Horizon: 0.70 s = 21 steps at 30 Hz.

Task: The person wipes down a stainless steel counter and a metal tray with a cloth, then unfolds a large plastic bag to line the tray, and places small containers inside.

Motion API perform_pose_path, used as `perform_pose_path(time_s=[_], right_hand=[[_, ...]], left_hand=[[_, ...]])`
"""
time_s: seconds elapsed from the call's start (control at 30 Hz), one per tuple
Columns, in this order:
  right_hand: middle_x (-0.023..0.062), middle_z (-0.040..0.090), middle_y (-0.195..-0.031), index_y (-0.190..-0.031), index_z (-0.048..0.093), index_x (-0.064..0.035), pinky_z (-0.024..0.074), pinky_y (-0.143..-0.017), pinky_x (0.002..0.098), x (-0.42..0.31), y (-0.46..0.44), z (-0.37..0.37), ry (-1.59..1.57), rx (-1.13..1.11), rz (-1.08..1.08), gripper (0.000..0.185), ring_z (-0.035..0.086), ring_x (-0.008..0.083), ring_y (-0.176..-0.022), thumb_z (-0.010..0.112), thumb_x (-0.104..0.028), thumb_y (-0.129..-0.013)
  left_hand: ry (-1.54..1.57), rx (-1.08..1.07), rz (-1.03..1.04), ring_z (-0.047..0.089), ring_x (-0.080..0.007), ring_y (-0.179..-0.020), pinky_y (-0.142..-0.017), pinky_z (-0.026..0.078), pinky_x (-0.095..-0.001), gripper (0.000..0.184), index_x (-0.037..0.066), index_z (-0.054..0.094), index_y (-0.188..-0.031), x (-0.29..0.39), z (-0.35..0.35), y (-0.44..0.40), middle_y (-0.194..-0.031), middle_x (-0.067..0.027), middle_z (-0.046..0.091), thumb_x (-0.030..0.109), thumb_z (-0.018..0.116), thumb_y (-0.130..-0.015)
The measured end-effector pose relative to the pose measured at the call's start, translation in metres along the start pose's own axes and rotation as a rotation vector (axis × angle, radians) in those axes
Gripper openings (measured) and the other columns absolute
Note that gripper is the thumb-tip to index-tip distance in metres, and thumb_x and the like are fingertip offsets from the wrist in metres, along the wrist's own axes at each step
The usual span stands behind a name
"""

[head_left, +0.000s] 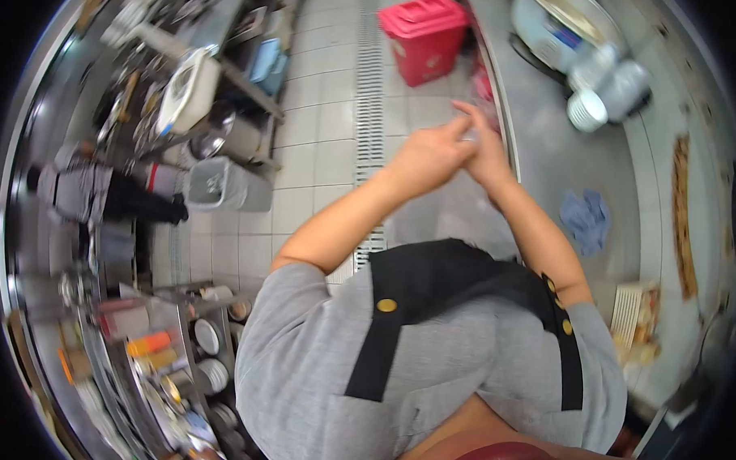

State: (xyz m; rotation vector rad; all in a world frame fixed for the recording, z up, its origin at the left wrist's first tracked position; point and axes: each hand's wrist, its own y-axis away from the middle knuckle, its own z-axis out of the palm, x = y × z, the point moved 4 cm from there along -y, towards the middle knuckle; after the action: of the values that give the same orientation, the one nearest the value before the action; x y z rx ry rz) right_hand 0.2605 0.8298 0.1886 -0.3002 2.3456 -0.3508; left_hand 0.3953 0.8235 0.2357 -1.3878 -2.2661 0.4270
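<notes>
My left hand (437, 156) and my right hand (489, 156) meet in front of my body, above the tiled floor and beside the counter edge. The fingers of my left hand are bent together against my right hand. My right hand has its fingers partly curled, with one fingertip pointing up and left. A small pale spot shows between the fingers, too blurred to identify. Below the hands is a hazy, see-through sheet-like area (453, 215), its nature unclear. A black apron (435, 280) with gold buttons covers my grey shirt.
A red lidded bin (426, 45) stands ahead. The metal counter (539, 151) on the right bears a blue cloth (585, 221), stacked cups (587, 110) and a large white container (551, 21). On the left are a lined bin (220, 185), shelves (185, 321) and another person (83, 191).
</notes>
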Motion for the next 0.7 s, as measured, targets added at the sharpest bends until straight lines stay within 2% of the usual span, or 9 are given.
perform_pose_path(time_s=[0.03,0.1,0.2,0.3,0.37,0.4,0.47,0.57,0.7], right_hand=[[0.0176,0.066,-0.119,-0.135,0.053,-0.011,0.0506,-0.092,0.0428,0.012,-0.017,-0.002,-0.202,0.025,0.127,0.067,0.064,0.0338,-0.112,0.077,-0.014,-0.073],[0.0178,0.07,-0.096,-0.11,0.065,-0.004,0.0527,-0.078,0.0392,0.014,-0.029,-0.02,-0.147,0.094,-0.012,0.032,0.07,0.0336,-0.091,0.066,-0.009,-0.078],[0.0203,0.067,-0.092,-0.099,0.066,0.0001,0.051,-0.075,0.0386,-0.002,-0.035,-0.036,-0.142,-0.073,0.07,0.022,0.067,0.0368,-0.086,0.062,-0.01,-0.08],[0.021,0.064,-0.09,-0.096,0.064,0.0016,0.0492,-0.075,0.0375,-0.017,-0.029,-0.031,-0.15,-0.149,0.05,0.02,0.064,0.0376,-0.086,0.059,-0.01,-0.08],[0.021,0.063,-0.1,-0.095,0.064,0.001,0.0484,-0.083,0.0384,-0.028,-0.034,-0.031,-0.073,-0.26,0.039,0.018,0.062,0.0372,-0.099,0.06,-0.008,-0.08],[0.0194,0.062,-0.105,-0.1,0.064,-0.0002,0.0473,-0.088,0.0394,-0.015,-0.033,-0.024,0.055,-0.291,-0.001,0.024,0.06,0.0365,-0.104,0.065,-0.007,-0.078],[0.0179,0.062,-0.11,-0.105,0.063,-0.0014,0.0462,-0.093,0.0404,-0.002,-0.033,-0.006,0.188,-0.329,-0.045,0.031,0.059,0.0359,-0.11,0.07,-0.006,-0.075],[0.0141,0.062,-0.12,-0.119,0.06,-0.0038,0.0429,-0.101,0.0453,-0.018,-0.058,0.047,0.548,-0.548,0.141,0.058,0.056,0.0353,-0.117,0.081,-0.006,-0.065],[0.0142,0.061,-0.129,-0.126,0.057,-0.0037,0.0419,-0.103,0.0469,-0.095,-0.138,0.147,0.296,-0.277,0.148,0.072,0.055,0.0349,-0.122,0.084,-0.009,-0.06]], left_hand=[[-0.048,0.025,-0.043,0.068,-0.0294,-0.086,-0.075,0.056,-0.0401,0.034,0.012,0.068,-0.107,-0.001,-0.019,0.003,-0.126,-0.0118,0.059,0.006,0.07,-0.074],[0.186,0.174,-0.256,0.066,-0.0302,-0.092,-0.075,0.055,-0.0412,0.054,0.012,0.06,-0.119,0.0,-0.046,0.01,-0.131,-0.0129,0.053,0.012,0.079,-0.068],[0.073,0.243,-0.419,0.06,-0.0317,-0.1,-0.079,0.054,-0.0407,0.066,0.014,0.056,-0.125,-0.019,-0.019,0.046,-0.136,-0.0116,0.047,0.015,0.085,-0.065],[0.0,0.086,-0.538,0.056,-0.0334,-0.108,-0.083,0.052,-0.0405,0.056,0.012,0.058,-0.122,-0.073,0.047,0.096,-0.131,-0.0127,0.051,0.007,0.079,-0.071],[-0.014,0.247,-0.623,0.059,-0.0311,-0.102,-0.086,0.051,-0.0395,0.045,0.01,0.058,-0.119,-0.119,0.065,0.123,-0.12,-0.014,0.058,-0.001,0.068,-0.076],[-0.021,0.257,-0.624,0.059,-0.0311,-0.102,-0.086,0.051,-0.0395,0.045,0.01,0.058,-0.119,-0.14,0.062,0.125,-0.12,-0.014,0.058,-0.001,0.068,-0.076],[0.993,0.274,-0.876,0.062,-0.0311,-0.099,-0.089,0.05,-0.0398,0.039,0.007,0.058,-0.115,-0.186,0.075,0.139,-0.11,-0.0159,0.063,-0.005,0.057,-0.078],[0.895,0.156,-0.78,0.064,-0.0319,-0.098,-0.09,0.049,-0.0397,0.037,0.006,0.055,-0.115,-0.231,0.059,0.137,-0.108,-0.017,0.064,-0.001,0.056,-0.079],[0.942,-0.037,-0.562,0.063,-0.0347,-0.105,-0.09,0.049,-0.04,0.044,0.007,0.05,-0.121,-0.276,0.022,0.138,-0.111,-0.0178,0.062,0.006,0.06,-0.078]])
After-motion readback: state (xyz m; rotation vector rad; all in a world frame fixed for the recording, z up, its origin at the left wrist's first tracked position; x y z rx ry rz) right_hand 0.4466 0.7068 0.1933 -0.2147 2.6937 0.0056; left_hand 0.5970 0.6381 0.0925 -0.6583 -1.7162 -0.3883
